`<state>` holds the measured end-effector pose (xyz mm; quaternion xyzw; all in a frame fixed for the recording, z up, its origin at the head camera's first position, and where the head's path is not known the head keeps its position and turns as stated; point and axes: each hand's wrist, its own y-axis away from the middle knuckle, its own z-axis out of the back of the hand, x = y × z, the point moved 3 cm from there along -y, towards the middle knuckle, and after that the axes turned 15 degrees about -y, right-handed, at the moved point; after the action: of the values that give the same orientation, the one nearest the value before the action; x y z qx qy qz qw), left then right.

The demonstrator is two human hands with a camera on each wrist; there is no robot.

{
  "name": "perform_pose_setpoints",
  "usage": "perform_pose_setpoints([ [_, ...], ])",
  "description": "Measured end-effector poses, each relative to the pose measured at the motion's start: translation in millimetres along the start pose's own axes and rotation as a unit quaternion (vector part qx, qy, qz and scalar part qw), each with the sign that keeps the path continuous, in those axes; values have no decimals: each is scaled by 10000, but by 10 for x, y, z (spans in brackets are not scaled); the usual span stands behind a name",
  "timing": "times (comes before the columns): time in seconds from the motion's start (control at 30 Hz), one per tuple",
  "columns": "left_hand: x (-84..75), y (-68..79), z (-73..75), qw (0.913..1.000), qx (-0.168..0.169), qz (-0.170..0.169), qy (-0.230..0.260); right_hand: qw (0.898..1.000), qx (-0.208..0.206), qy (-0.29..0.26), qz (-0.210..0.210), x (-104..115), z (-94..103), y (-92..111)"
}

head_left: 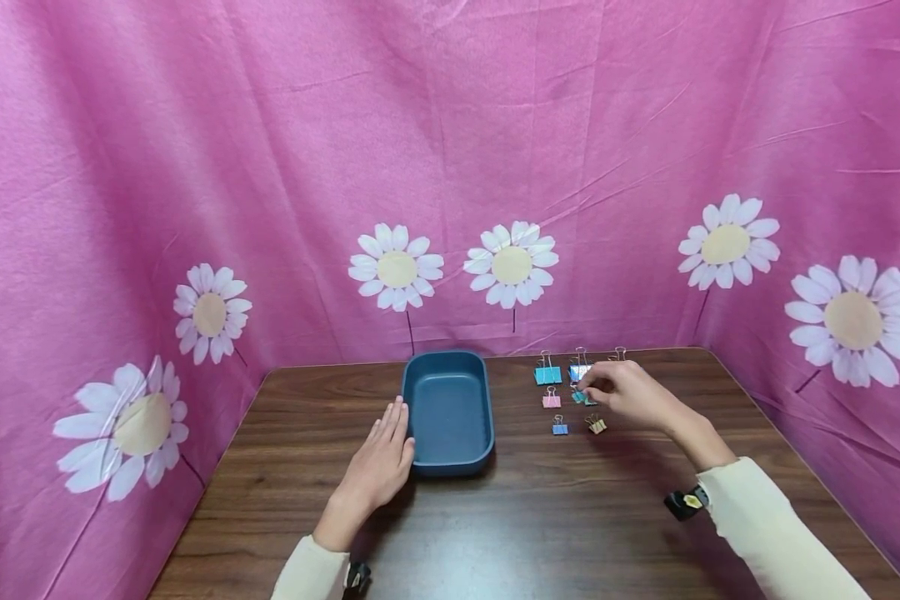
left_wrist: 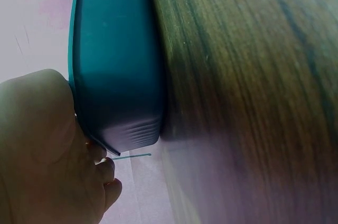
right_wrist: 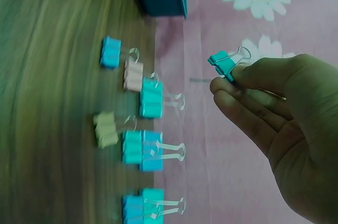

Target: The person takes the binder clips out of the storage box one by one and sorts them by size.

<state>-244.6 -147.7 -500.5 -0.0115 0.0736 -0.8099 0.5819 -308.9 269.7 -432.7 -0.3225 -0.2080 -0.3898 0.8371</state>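
My right hand (head_left: pixel 630 392) pinches a small teal binder clip (right_wrist: pixel 224 64) between thumb and fingertips, raised over the other clips. Around it on the table stand a large teal binder clip (head_left: pixel 547 375), a large blue one (head_left: pixel 576 372), a pink one (head_left: pixel 551 402), a small blue one (head_left: pixel 560 429) and a gold one (head_left: pixel 597 426). At the left side of a dark blue tray (head_left: pixel 450 467), my left hand (head_left: pixel 378 458) rests with straight fingers along the rim. Part of the back row is hidden behind the right hand.
The tray's inside shows no contents. Beneath everything is a brown wooden table (head_left: pixel 525 533). A pink cloth (head_left: pixel 450 125) with white daisies hangs right behind the table's back edge and along both sides.
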Motion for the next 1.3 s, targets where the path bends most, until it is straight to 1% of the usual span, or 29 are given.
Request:
perform_pose_setpoints([
  [0.2, 1, 6, -7, 10000, -52, 12, -5, 9995, -283, 110, -99, -141, 114, 204],
  [0.33, 6, 6, -11, 10000, -44, 27, 17, 9992, -315, 141, -177, -227, 169, 312],
  [0.57, 15, 13, -32, 10000, 43, 39, 27, 9967, -325, 71, -740, -394, 189, 514],
  [0.7, 16, 8, -29, 10000, -48, 19, 49, 9938, -308, 118, -1061, -510, 183, 615],
  [0.8, 15, 4, -23, 9999, -133, -5, 71, 9917, -309, 185, -1234, -599, 182, 679],
  [1.0, 11, 4, -22, 9999, -135, -21, 38, 9876, -361, 285, -1498, -778, 167, 777],
  [1.1, 12, 5, -26, 10000, -80, -3, 39, 9851, -321, 112, -1688, -858, 143, 816],
  [1.27, 5, 5, -22, 9999, -102, -3, 62, 9762, -274, -449, -2103, -948, 93, 875],
  [1.3, 6, 5, -23, 9999, -99, 0, 44, 9753, -251, -504, -2135, -957, 88, 884],
])
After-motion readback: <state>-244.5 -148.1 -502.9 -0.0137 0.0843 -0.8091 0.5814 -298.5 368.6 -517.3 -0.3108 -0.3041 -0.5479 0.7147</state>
